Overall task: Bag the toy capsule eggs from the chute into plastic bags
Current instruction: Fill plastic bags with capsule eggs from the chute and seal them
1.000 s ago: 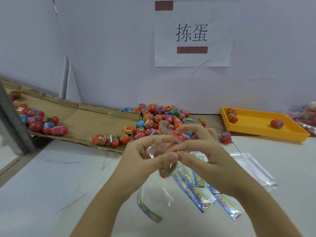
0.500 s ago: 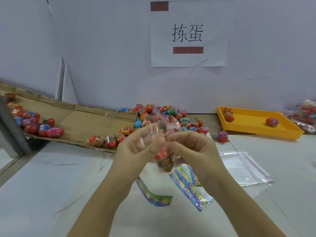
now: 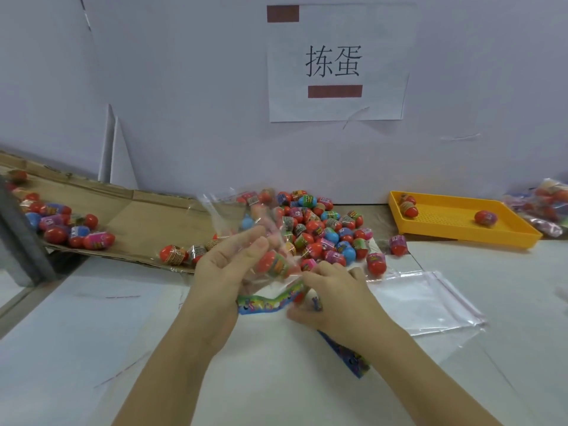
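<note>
Head view shows both hands working above a white desk (image 3: 92, 348). The left hand (image 3: 226, 269) grips a clear bag (image 3: 242, 216), its fingers curled round the plastic, and a red egg (image 3: 272, 264) sits inside the bag against those fingers. The bag's top is blurred and rises toward the egg pile (image 3: 319, 232). The right hand (image 3: 333, 298) is palm down just beside the left, fingers pinched on the lower edge of the same bag, where a printed colourful strip (image 3: 267, 302) runs across; more such strips (image 3: 347, 356) lie on the desk under the right wrist. Behind the hands, the pile of red, blue and pink eggs lies at the foot of a cardboard chute (image 3: 144, 222), which slopes down from the left and carries another cluster of eggs (image 3: 61, 222) further up. A flat stack of empty clear bags (image 3: 430, 299) lies on the desk to the right of the hands. Further right, a yellow tray (image 3: 504, 238) holds three eggs, and filled bags (image 3: 550, 204) sit at the far right edge. A paper sign (image 3: 335, 63) hangs on the wall.
</note>
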`<action>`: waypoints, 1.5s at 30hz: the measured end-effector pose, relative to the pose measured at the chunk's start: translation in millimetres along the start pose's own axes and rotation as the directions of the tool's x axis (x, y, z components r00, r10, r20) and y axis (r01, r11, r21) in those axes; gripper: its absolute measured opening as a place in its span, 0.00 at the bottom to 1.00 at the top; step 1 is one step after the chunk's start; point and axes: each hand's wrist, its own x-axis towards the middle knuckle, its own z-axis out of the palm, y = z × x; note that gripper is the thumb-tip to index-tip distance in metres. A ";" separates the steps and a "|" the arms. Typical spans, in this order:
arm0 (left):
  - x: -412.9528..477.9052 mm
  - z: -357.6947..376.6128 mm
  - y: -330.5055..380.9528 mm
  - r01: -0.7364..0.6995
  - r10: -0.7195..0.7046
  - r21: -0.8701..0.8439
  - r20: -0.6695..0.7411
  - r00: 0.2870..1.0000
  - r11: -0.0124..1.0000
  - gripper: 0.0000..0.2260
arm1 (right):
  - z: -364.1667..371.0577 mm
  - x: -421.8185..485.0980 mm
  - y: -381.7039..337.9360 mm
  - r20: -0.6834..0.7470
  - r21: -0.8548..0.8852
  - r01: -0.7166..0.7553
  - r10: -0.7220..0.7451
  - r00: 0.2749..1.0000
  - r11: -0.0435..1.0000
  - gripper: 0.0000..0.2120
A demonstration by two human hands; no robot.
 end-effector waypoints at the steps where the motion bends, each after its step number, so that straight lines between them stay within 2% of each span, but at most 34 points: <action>1: -0.4 0.8 0.2 0.006 -0.006 -0.006 0.008 1.000 1.000 0.22 | 1.5 1.5 -1.0 -0.015 -0.038 -0.003 0.003 1.000 0.999 0.17; 3: -0.5 1.1 1.2 0.009 -0.009 0.001 0.019 1.000 1.000 0.27 | -0.2 4.4 0.4 -0.131 0.029 -0.023 0.026 0.991 0.999 0.17; 5: 0.2 0.3 1.6 -0.008 0.007 0.015 0.036 0.999 1.000 0.24 | -8.1 5.0 4.0 -0.333 0.270 -0.046 0.138 0.933 0.962 0.14; 7: -0.3 1.3 1.7 -0.027 0.025 0.047 0.048 0.999 0.999 0.24 | -24.0 3.2 5.3 -0.446 0.578 -0.001 0.317 0.837 0.816 0.11; 9: -0.9 3.0 -0.7 -0.061 0.056 0.102 0.049 0.997 0.993 0.29 | -41.6 -1.9 2.2 -0.489 0.775 0.193 0.378 0.786 0.602 0.09; 10: -1.8 4.7 -2.4 -0.090 0.082 0.129 0.063 0.995 0.988 0.31 | -49.7 -6.1 -1.1 -0.520 0.806 0.307 0.358 0.775 0.505 0.11; 11: -2.9 6.9 -4.6 -0.120 0.106 0.154 0.092 0.990 0.981 0.31 | -56.5 -10.1 -5.6 -0.556 0.804 0.400 0.320 0.767 0.440 0.13; 12: -4.5 9.6 -7.3 -0.146 0.124 0.176 0.130 0.984 0.973 0.31 | -61.7 -13.8 -10.7 -0.594 0.779 0.460 0.270 0.758 0.425 0.14; 13: -6.4 12.7 -9.6 -0.167 0.133 0.196 0.174 0.976 0.966 0.31 | -64.8 -16.7 -15.6 -0.631 0.740 0.495 0.217 0.745 0.455 0.15; 15: -10.4 17.8 -13.0 -0.208 0.142 0.235 0.270 0.952 0.950 0.30 | -64.6 -18.5 -21.0 -0.685 0.620 0.486 0.122 0.718 0.616 0.12; 18: -13.9 19.6 -14.7 -0.281 0.150 0.324 0.377 0.914 0.903 0.25 | -60.3 -17.0 -20.5 -0.682 0.394 0.327 0.034 0.731 0.859 0.09; 20: -14.6 19.2 -13.3 -0.299 0.155 0.345 0.389 0.908 0.890 0.23 | -58.4 -17.0 -18.9 -0.671 0.275 0.222 0.021 0.741 0.935 0.11; 22: -14.9 20.2 -11.4 -0.327 0.174 0.342 0.408 0.896 0.881 0.21 | -57.5 -17.6 -19.6 -0.643 0.284 0.167 0.059 0.764 0.944 0.13; 24: -15.3 21.9 -10.0 -0.336 0.180 0.332 0.421 0.889 0.882 0.22 | -55.3 -18.1 -22.0 -0.590 0.357 0.149 0.099 0.801 0.922 0.10; 26: -15.2 22.2 -11.2 -0.315 0.168 0.315 0.416 0.894 0.895 0.26 | -52.2 -19.0 -25.2 -0.535 0.419 0.136 0.123 0.836 0.898 0.09; 28: -15.0 21.8 -12.6 -0.257 0.135 0.279 0.391 0.910 0.925 0.28 | -50.0 -19.1 -28.0 -0.510 0.418 0.152 0.093 0.855 0.896 0.13; 30: -14.5 21.5 -12.4 -0.216 0.115 0.243 0.371 0.922 0.946 0.24 | -50.2 -19.4 -30.3 -0.485 0.392 0.172 0.044 0.874 0.904 0.18; 32: -13.8 21.2 -9.8 -0.196 0.118 0.213 0.333 0.935 0.957 0.18 | -54.2 -19.9 -31.3 -0.445 0.443 0.188 0.032 0.895 0.877 0.16; 34: -12.3 19.0 -7.0 -0.184 0.138 0.167 0.252 0.958 0.969 0.13 | -57.4 -19.8 -27.7 -0.482 0.546 0.242 0.064 0.874 0.802 0.16; 36: -9.5 15.0 -5.8 -0.172 0.157 0.093 0.152 0.976 0.981 0.11 | -57.7 -16.7 -18.8 -0.567 0.641 0.292 0.181 0.804 0.710 0.16; 38: -5.9 10.6 -4.8 -0.136 0.135 0.008 0.039 0.990 0.991 0.09 | -56.0 -11.2 -8.2 -0.556 0.731 0.267 0.321 0.766 0.628 0.13; 39: -4.1 9.0 -4.0 -0.121 0.121 -0.034 -0.001 0.993 0.992 0.08 | -52.8 -7.9 -1.8 -0.511 0.762 0.210 0.369 0.776 0.613 0.10; 40: -2.8 8.1 -2.7 -0.113 0.112 -0.066 -0.021 0.994 0.991 0.08 | -48.1 -4.7 5.1 -0.447 0.764 0.117 0.391 0.804 0.634 0.08; 42: -2.4 8.3 0.1 -0.104 0.101 -0.104 -0.028 0.994 0.989 0.08 | -34.8 -0.1 17.6 -0.306 0.631 -0.103 0.369 0.878 0.769 0.09; 43: -2.7 8.4 1.1 -0.098 0.094 -0.122 -0.036 0.995 0.988 0.08 | -28.5 1.3 20.6 -0.249 0.535 -0.170 0.346 0.905 0.828 0.09; 45: -2.8 8.3 0.9 -0.071 0.067 -0.151 -0.032 0.997 0.986 0.10 | -19.4 3.1 19.7 -0.178 0.395 -0.193 0.281 0.943 0.898 0.11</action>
